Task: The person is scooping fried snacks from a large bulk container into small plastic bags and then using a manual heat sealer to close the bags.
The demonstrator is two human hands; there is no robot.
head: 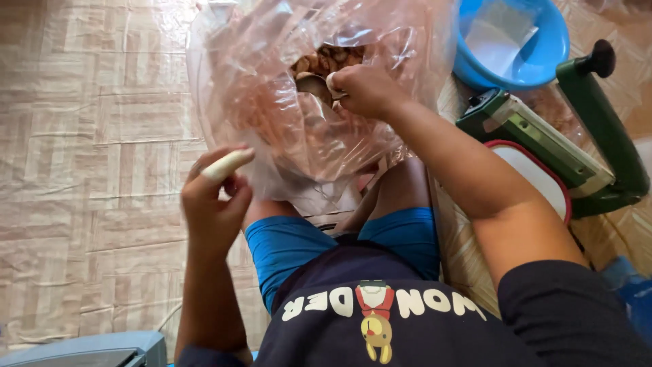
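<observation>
- A large clear plastic bag fills the upper middle of the view, crinkled and glossy; its top edge is cut off by the frame.
- Brown nuts show dimly through the film near the bag's mouth; glare and folds hide how far down they go.
- The right hand is inside the bag's mouth, clenched around the handle of a rounded metal scoop. Only part of the scoop's bowl is visible; the handle is hidden in the fist.
- The left hand pinches the bag's lower left edge. Its raised finger wears a pale, smooth cover.
- The bag rests above the person's lap, between knees in blue shorts; the bag's bottom is hidden behind the legs.
- The floor is covered in wrinkled, beige, parquet-patterned sheet.
- At upper right, a round blue plastic basin holds something pale and filmy, hard to identify.
- Beside it lies a green, long-armed sealer with a black knob, and a white oval tray with red rim, partly hidden by the right arm.
- A grey-blue object is cropped at lower left.
</observation>
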